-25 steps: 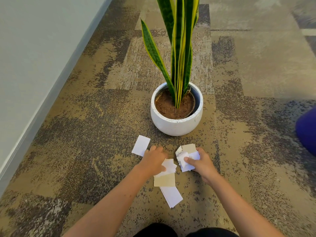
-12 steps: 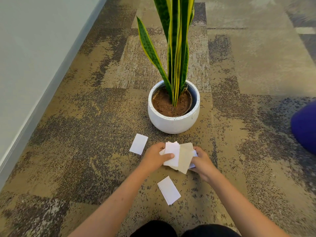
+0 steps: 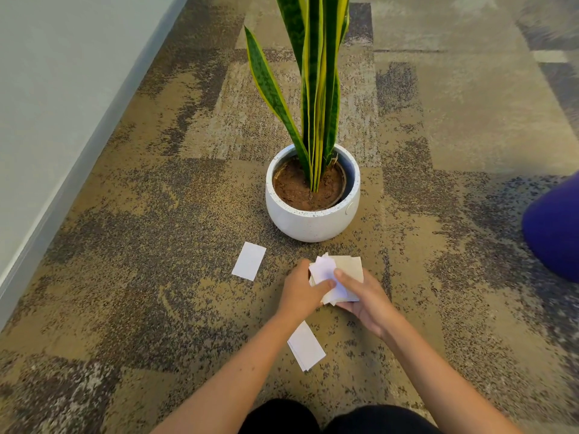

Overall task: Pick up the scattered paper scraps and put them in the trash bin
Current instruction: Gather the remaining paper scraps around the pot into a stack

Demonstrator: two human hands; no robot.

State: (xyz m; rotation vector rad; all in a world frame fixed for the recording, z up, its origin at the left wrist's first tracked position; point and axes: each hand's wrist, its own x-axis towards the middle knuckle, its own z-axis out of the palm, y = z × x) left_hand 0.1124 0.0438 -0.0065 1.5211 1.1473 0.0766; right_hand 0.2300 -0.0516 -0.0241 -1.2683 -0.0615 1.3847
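Note:
A bundle of white and tan paper scraps (image 3: 341, 270) is pressed between both hands just above the carpet, in front of the plant pot. My right hand (image 3: 366, 299) cups the bundle from below, thumb on top. My left hand (image 3: 300, 291) grips its left edge, thumb across the white scraps. One white scrap (image 3: 249, 260) lies flat on the carpet to the left of my hands. Another white scrap (image 3: 307, 346) lies on the carpet below my left wrist, partly under my forearm. No trash bin shows in the head view.
A white pot (image 3: 313, 223) with a tall snake plant (image 3: 316, 89) stands just beyond my hands. A grey wall with baseboard (image 3: 56, 183) runs along the left. A purple rounded object (image 3: 554, 230) sits at the right edge. Patterned carpet covers the floor.
My left hand lifted scraps off the carpet and brought them onto the bundle in my right hand. Both hands now hold the bundle together. The white scrap near my wrist stayed down.

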